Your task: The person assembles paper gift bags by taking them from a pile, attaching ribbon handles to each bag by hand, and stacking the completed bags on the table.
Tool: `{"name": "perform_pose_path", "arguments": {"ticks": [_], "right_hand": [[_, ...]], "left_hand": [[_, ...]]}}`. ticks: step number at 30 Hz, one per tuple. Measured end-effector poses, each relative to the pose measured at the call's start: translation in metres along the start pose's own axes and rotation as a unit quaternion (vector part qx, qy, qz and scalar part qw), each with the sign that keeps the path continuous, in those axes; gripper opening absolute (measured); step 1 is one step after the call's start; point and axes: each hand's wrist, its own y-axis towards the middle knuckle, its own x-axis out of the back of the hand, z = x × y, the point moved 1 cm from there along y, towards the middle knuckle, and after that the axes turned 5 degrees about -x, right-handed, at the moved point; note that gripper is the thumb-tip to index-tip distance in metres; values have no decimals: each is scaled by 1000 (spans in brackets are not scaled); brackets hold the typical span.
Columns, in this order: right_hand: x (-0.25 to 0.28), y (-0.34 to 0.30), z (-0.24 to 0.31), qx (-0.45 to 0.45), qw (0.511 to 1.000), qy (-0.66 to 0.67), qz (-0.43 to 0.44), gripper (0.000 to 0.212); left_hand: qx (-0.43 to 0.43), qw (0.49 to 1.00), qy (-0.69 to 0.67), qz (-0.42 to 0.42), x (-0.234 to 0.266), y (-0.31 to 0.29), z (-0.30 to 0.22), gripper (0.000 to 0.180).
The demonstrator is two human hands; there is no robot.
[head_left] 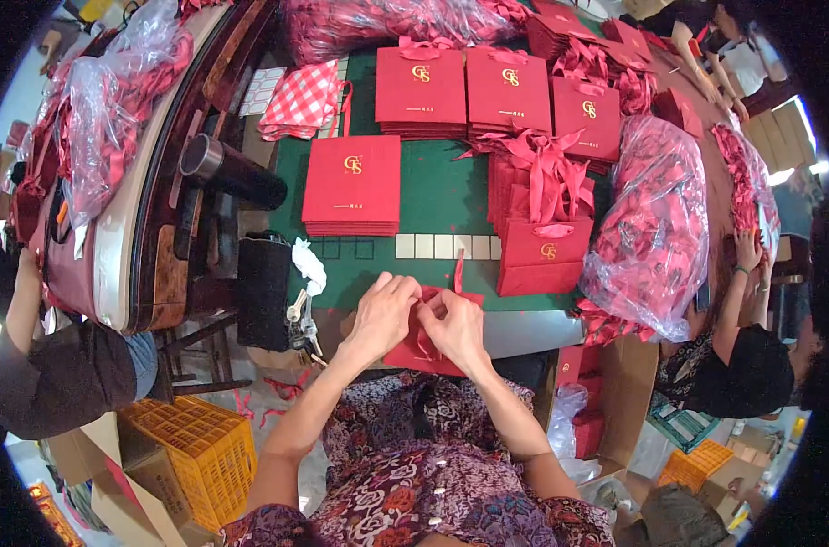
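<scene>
My left hand (385,314) and my right hand (453,326) come close together at the near edge of the green table. Their fingers are pinched on a red ribbon (459,272), one end of which sticks up past my right fingers. Beneath the hands lies a red paper gift bag (425,357), mostly covered by them. Exactly how the ribbon runs between the fingertips is hidden. Ahead to the left, a stack of flat red bags (352,182) lies with a gold mark on top. To the right are red bags with ribbon handles (546,260).
More bag stacks (421,87) line the back. A clear plastic sack of red ribbons (656,228) bulges on the right. A dark tumbler (236,171), a black pouch (265,292) and keys (296,305) are on the left. Co-workers sit at both sides; a yellow crate (191,456) stands below.
</scene>
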Motion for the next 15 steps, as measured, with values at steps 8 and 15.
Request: {"name": "perform_pose_path", "arguments": {"ticks": [8, 15], "right_hand": [[-1, -1, 2, 24, 1000, 19, 4, 19], [5, -5, 4, 76, 996, -26, -42, 17]], "left_hand": [[37, 998, -47, -5, 2, -2, -4, 8], [32, 996, -89, -8, 3, -3, 1, 10]]}}
